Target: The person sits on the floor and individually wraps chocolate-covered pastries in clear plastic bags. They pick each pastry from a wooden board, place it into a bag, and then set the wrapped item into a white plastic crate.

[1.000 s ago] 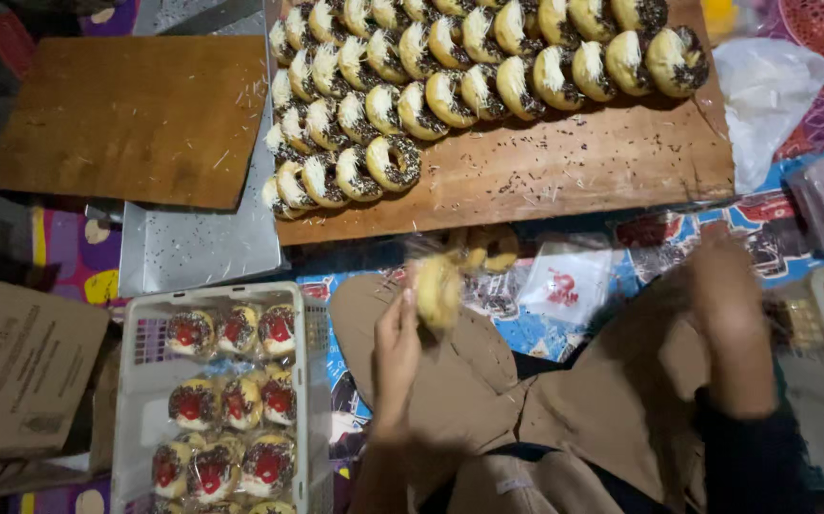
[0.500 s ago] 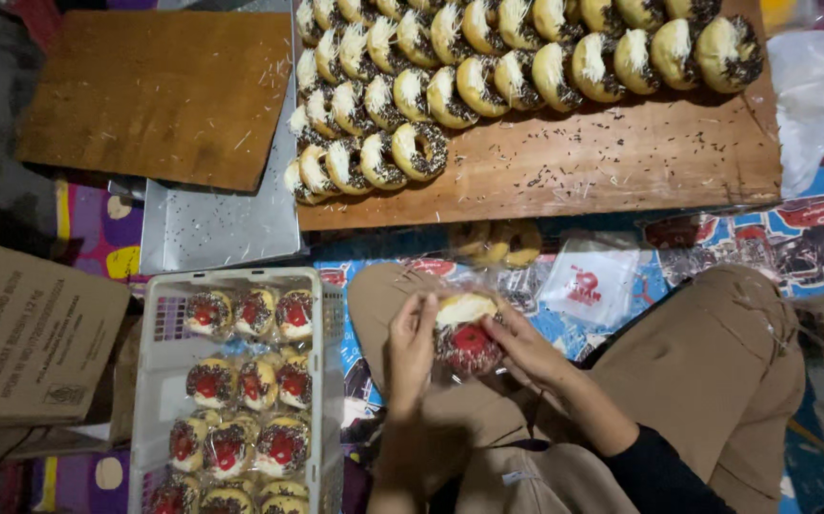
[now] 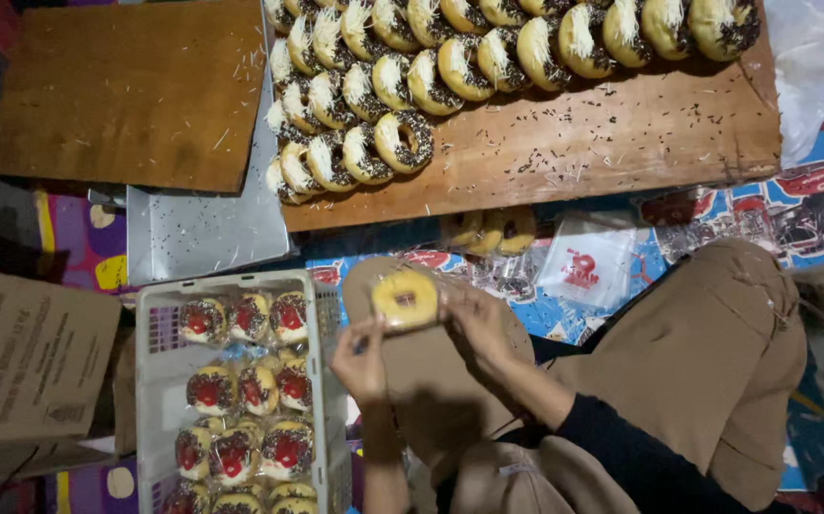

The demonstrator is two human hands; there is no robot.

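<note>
hands 2 | held doughnut 1 | wooden boards 2 | white crate 1 | cardboard box 1 | metal tray 1

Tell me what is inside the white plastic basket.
The white plastic basket holds wrapped doughnuts with dark sprinkles and red labels, in rows of three. Anything under that top layer is covered, and the nearest end is out of frame.

Plain yellow ring donut in clear plastic wrap, flat side facing up, hole visible, held above the knee between both hands, just right of the white crate.
</note>
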